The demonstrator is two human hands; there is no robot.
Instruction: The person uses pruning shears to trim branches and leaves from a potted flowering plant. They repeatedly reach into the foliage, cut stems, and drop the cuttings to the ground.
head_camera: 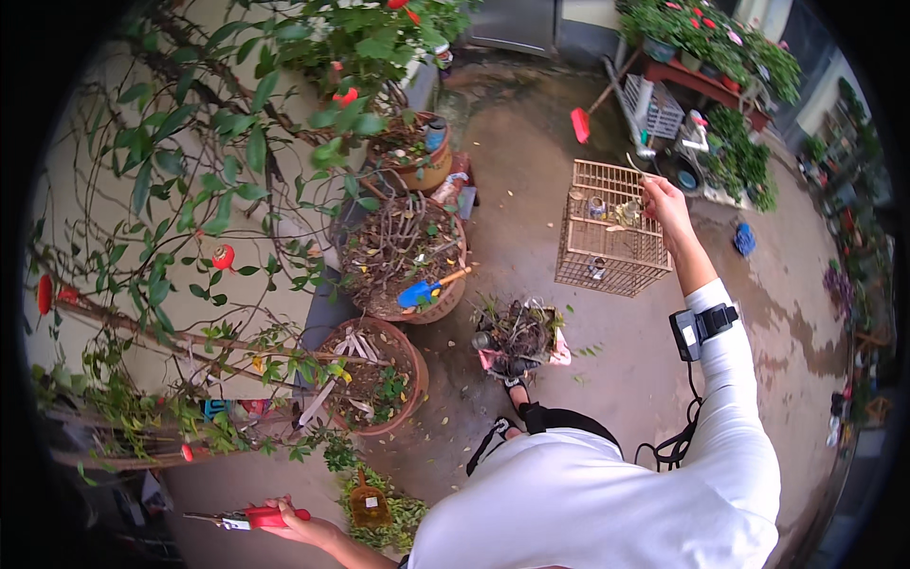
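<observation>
At the lower left, my left hand (290,523) grips red-handled pruning shears (249,518), their metal blades pointing left. My right hand (662,203), at the upper right, holds a bamboo birdcage (611,235) by the curved hook at its top. Small cups and a perch fitting show behind the cage bars. Between my arms, near my feet, a container of twigs and soil (522,331) stands on the ground. Left of it, a blue hand trowel (423,291) with a wooden handle lies on the soil of a large clay pot (455,302).
Another clay pot (416,395) stands nearer, with a planted pot (419,174) farther back. Branches with red ornaments spread over the left side. A brown dustpan (369,506) lies on cut leaves. A red broom (581,126), flower stand (700,82) and blue bundle (744,240) are farther off.
</observation>
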